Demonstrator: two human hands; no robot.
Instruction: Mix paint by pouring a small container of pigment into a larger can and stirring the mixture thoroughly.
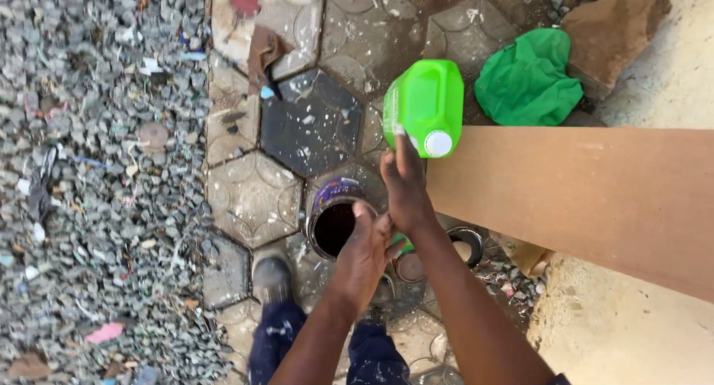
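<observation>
Over a pavement of hexagonal tiles (256,195), the person's two hands meet just above an open paint tin (335,220) that stands on the ground between their shoes. The right hand (407,188) reaches forward and up, fingers extended together, its fingertips touching the lower edge of a bright green plastic jug (425,106) beside the white screw cap (438,143); it presses against the jug rather than closing round it, so nothing is clamped in it. The left hand (364,253) sits lower and nearer the body, curled loosely with its thumb side against the right wrist, and a sliver of green shows under it, though whether it actually grips something there is hard to make out from this angle. The jug lies directly ahead of the right hand, its long axis running away from the person and slightly leftward, cap end nearest the fingers, so the right hand is plainly the nearer of the two. The tin, dark inside with a purple-stained rim, lies just left of and below both hands, closer to the left one. A long brown board (595,199) stretches off to the right, its near end beside the jug. A crumpled green cloth (529,80) lies beyond the board, and loose gravel (97,184) covers the ground to the left of the tiles.
</observation>
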